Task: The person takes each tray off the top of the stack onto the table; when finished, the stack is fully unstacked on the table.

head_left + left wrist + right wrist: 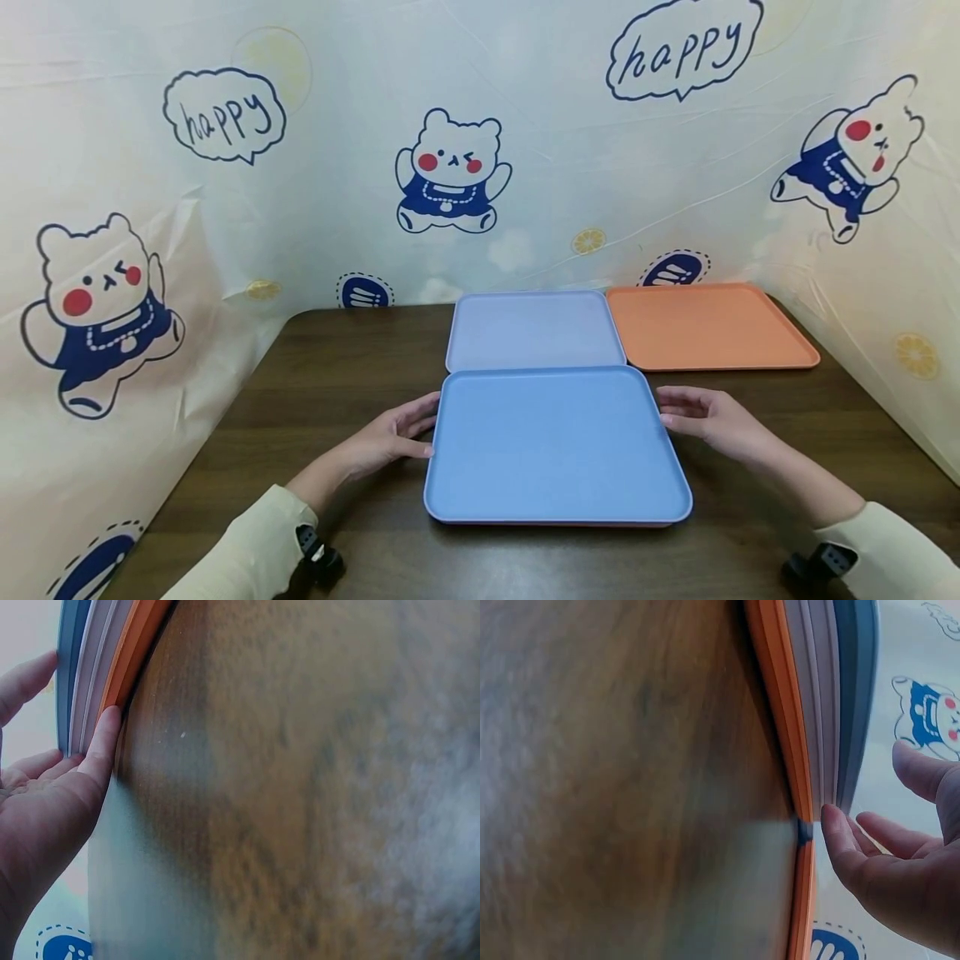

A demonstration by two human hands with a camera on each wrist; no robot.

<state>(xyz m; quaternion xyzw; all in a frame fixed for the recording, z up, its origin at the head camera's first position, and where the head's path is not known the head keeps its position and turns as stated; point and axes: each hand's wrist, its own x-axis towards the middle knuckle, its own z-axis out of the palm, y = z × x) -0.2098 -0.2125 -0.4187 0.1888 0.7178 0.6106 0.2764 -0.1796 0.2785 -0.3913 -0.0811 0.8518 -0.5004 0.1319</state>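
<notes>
A blue tray tops a stack near the table's front. The wrist views show lavender tray edges below it and orange tray edges at the bottom. My left hand is at the stack's left side, its fingers spread and fingertips against the tray edges. On the opposite side, my right hand has its fingers loosely bent, fingertips right at the stack's edge. In the right wrist view its thumb stands apart from the trays.
Directly behind the stack lies a lavender tray, and an orange tray sits beside it at the back right. Both are on the dark wooden table. A printed cloth with cartoon bears surrounds the table's back and sides.
</notes>
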